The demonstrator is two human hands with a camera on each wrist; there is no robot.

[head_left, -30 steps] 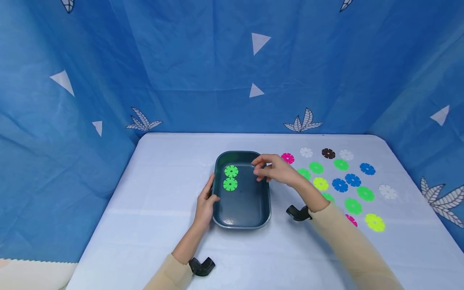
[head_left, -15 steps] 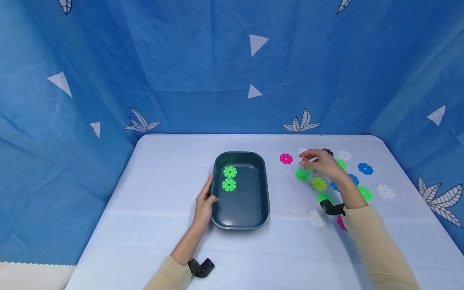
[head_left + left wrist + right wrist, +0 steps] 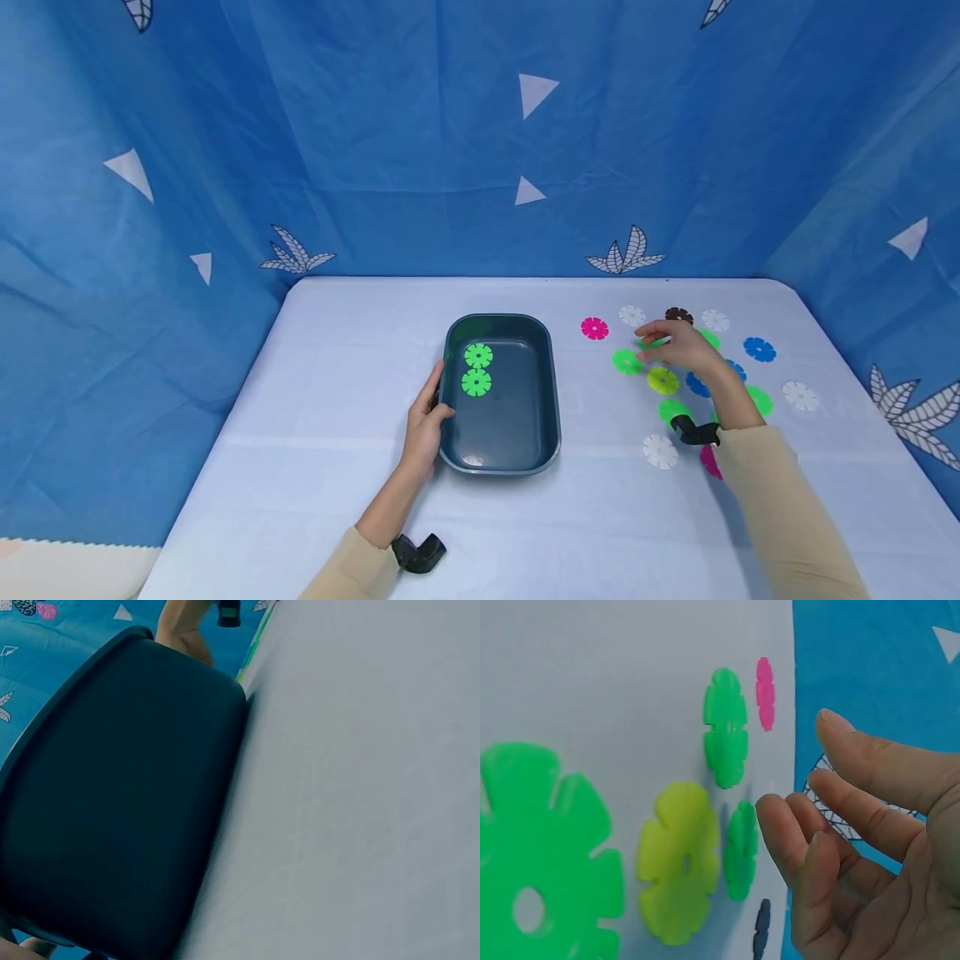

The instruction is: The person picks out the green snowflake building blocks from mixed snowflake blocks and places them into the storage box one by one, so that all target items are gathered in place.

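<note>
My left hand grips the left wall of a dark teal plastic tray, thumb over the rim and fingers along the outside. Two notched green discs lie inside it, one above the other. My right hand hovers over the scattered discs at the right, fingers loosely bent and apart, nothing between them. Its fingertips reach over a green disc, partly covered in the head view. Nearby lie another green disc and a yellow disc. In the left wrist view, the tray's outer wall fills much of the picture.
More notched discs spread over the white table at the right: a pink disc, a brown disc, a blue disc, a white disc and several others. A blue patterned cloth hangs behind the table.
My right hand has moved right, from over the tray's right rim to above the scattered discs. My left hand and the tray keep their place.
</note>
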